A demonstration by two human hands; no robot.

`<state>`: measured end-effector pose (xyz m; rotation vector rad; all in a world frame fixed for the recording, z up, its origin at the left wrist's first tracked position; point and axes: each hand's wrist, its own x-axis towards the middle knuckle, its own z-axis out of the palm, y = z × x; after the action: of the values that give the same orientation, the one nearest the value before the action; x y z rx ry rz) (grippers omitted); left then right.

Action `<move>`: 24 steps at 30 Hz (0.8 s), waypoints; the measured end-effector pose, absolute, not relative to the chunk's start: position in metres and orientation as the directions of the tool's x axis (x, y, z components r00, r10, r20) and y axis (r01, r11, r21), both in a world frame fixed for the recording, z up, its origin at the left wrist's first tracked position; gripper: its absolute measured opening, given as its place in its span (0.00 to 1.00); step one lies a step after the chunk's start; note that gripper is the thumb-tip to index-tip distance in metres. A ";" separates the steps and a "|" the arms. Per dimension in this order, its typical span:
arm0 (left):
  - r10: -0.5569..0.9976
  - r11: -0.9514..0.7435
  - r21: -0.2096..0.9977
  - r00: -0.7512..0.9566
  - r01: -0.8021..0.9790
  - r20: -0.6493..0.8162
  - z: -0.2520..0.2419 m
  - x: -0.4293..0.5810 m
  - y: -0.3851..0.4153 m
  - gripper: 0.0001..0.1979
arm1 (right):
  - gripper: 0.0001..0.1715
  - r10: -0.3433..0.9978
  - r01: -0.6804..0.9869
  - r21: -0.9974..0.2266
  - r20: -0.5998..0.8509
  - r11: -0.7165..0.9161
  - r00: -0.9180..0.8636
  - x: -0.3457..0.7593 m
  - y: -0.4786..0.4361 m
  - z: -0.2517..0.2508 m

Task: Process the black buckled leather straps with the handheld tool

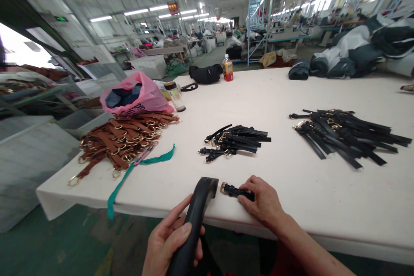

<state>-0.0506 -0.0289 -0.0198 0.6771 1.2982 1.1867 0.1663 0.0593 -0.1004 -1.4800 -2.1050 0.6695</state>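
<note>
My left hand (176, 235) is wrapped round a black handheld tool (196, 220), whose wide head points up over the table's front edge. Just right of that head, my right hand (261, 200) pinches a short black strap (237, 191) lying on the white table (291, 207); the strap's gold buckle faces the tool without touching it. A small pile of black buckled straps (239, 140) lies beyond my hands. Farther right is a larger pile of black straps (349, 133). Brown straps with gold rings (119, 140) are heaped at the left.
A teal ribbon (158, 158) lies beside the brown heap. Behind it stand a pink bag (148, 95) and a jar (175, 96). At the far edge are a black pouch (206, 74) and a drink bottle (227, 69). Dark fabric bundles (343, 62) sit at the back right.
</note>
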 end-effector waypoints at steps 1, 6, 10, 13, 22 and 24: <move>0.920 0.313 0.909 -0.151 -0.277 -0.362 -0.019 -0.053 -0.031 0.37 | 0.06 0.951 0.714 -0.640 0.095 0.285 -0.294 0.165 0.059 -0.099; 0.921 0.309 0.904 -0.146 -0.297 -0.362 -0.015 -0.055 -0.038 0.37 | 0.08 0.971 0.741 -0.636 0.059 0.215 -0.231 0.161 0.061 -0.095; 0.930 0.303 0.900 -0.111 -0.312 -0.351 -0.022 -0.049 -0.040 0.35 | 0.07 0.974 0.773 -0.604 0.028 0.194 -0.223 0.160 0.067 -0.093; 0.939 0.314 0.888 -0.030 -0.335 -0.343 -0.032 -0.042 -0.040 0.33 | 0.06 0.967 0.761 -0.612 0.028 0.217 -0.253 0.162 0.073 -0.093; 0.943 0.332 0.884 0.079 -0.328 -0.325 -0.043 -0.016 -0.021 0.31 | 0.03 0.969 0.706 -0.676 0.049 0.212 -0.244 0.166 0.074 -0.100; 0.940 0.338 0.889 0.078 -0.310 -0.331 -0.041 -0.013 -0.017 0.30 | 0.02 0.969 0.694 -0.687 0.065 0.215 -0.236 0.165 0.073 -0.103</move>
<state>-0.0130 -0.0166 -0.0413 0.7353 1.0993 1.0749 0.1651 0.0729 -0.1030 -1.5336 -2.0055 0.7408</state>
